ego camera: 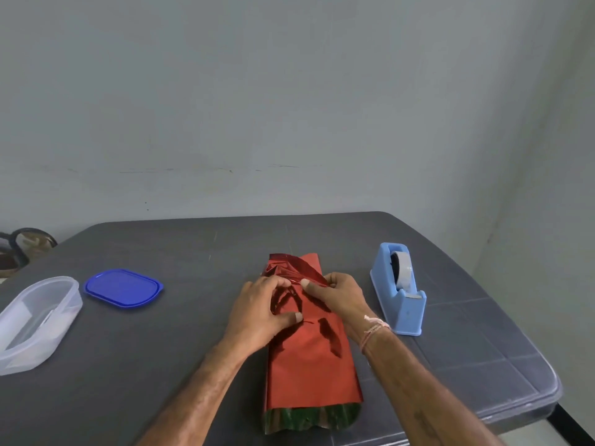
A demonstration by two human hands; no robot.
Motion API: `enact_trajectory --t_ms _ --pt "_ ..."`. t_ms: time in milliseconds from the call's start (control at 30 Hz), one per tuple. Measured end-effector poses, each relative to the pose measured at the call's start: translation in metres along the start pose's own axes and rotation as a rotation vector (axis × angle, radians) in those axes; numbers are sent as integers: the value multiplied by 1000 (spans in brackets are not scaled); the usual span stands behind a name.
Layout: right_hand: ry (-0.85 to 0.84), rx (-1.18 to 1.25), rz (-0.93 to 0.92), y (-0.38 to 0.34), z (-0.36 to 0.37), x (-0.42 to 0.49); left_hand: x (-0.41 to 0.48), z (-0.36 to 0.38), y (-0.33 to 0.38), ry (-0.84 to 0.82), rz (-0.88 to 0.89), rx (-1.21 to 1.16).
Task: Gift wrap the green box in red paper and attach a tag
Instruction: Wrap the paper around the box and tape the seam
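Both hands work the far end of the parcel: the left hand (264,313) bunches the red paper (309,362) between curled fingers and thumb; the right hand (341,297) pinches a shiny flap. The parcel lies on the bench (161,381), running 12 to 6 o'clock; the green box (312,416) peeks from the open sleeve at 6 o'clock. To fold this end well, I judge the sides should be tucked tight against the box, then the flap drawn flat (foil springs back readily); one hand holds while the other reaches the tape dispenser (399,288) at 3 o'clock. A blue lid (124,288) and clear tub (35,320) sit at 9 o'clock; no tag shows.
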State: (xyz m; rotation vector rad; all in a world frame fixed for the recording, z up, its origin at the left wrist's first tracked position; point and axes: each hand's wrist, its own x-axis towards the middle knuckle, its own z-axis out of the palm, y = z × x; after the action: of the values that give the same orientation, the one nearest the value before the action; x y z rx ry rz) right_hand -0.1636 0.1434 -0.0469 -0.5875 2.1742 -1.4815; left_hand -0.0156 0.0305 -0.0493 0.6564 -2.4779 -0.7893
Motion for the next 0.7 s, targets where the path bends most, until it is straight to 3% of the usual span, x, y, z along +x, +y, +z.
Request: enact_trajectory --t_ms 67,167,233,500,700 --pt "10 -63 -6 -5 5 3 5 -3 -7 3 -48 -148" --pt "46 -110 10 -2 9 8 23 -8 -23 220 -204 -446" --pt "44 -111 14 2 8 10 39 -9 -36 273 -309 -486" --pt "-11 -109 12 8 5 24 98 -12 -52 -106 -267 -399" --pt "1 -105 1 11 4 32 116 -13 -69 -175 -340 -406"
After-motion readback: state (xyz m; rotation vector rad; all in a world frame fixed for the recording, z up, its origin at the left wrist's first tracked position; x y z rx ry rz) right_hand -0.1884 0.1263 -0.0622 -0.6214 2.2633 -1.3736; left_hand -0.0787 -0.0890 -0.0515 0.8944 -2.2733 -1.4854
